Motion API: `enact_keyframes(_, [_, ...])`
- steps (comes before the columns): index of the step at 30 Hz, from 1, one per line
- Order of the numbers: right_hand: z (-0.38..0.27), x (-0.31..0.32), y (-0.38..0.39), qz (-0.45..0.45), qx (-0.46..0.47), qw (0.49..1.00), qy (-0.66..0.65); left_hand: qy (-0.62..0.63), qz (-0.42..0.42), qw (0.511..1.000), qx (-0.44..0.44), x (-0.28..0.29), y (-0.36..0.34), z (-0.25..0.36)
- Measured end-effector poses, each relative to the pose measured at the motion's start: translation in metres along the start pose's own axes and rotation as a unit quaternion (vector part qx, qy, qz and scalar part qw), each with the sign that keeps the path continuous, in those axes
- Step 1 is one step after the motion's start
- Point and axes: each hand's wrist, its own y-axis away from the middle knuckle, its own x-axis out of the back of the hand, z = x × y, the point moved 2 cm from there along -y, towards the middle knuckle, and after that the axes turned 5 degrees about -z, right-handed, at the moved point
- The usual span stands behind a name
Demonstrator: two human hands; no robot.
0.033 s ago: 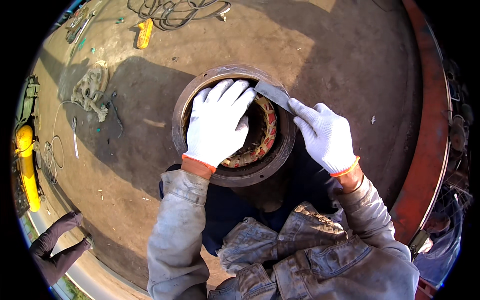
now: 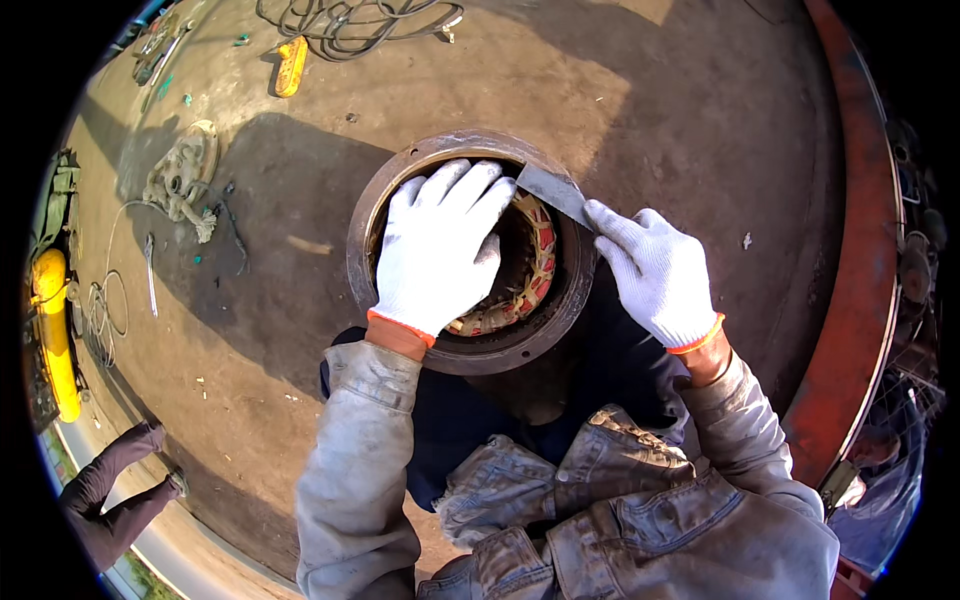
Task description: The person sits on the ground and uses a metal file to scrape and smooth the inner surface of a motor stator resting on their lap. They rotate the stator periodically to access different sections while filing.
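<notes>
Left hand [image 2: 437, 252] flat, fingers spread over motor stator [image 2: 470, 340] opening, hiding windings | right hand [image 2: 655, 275] pinches flat metal blade [image 2: 552, 190] at rim, just beside left fingertips | blade's long axis slants from right hand up-left | yellow tool [image 2: 290, 65], cables [image 2: 350, 20] well beyond both hands

- Left hand [image 2: 440, 250], white glove w/ orange cuff, lies flat over the opening of a round metal motor housing [image 2: 385, 200], center frame, fingers spread toward the top.
- Right hand [image 2: 655, 275], same glove, pinches a flat grey metal strip [image 2: 553, 190] against the housing's upper-right rim.
- Copper windings [image 2: 535, 265] show inside.
- Yellow tool [image 2: 290, 65] & cables [image 2: 350, 20] upper left on concrete floor [image 2: 700, 120].
- Another person's legs [image 2: 115, 495] lower left.
</notes>
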Motion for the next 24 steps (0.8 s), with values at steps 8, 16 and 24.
enact_keyframes(8, [0.004, 0.004, -0.017, -0.019, 0.036, 0.999, 0.001, 0.02, 0.03, 0.999, 0.0, 0.002, 0.003, 0.0])
enact_keyframes(16, [0.024, 0.008, -0.035, -0.021, 0.08, 0.996, -0.037, 0.017, 0.053, 0.998, -0.015, 0.0, 0.003, -0.006])
enact_keyframes(24, [0.015, 0.003, -0.067, -0.053, 0.125, 0.989, -0.054, 0.03, 0.043, 0.999, -0.014, -0.001, 0.003, -0.007])
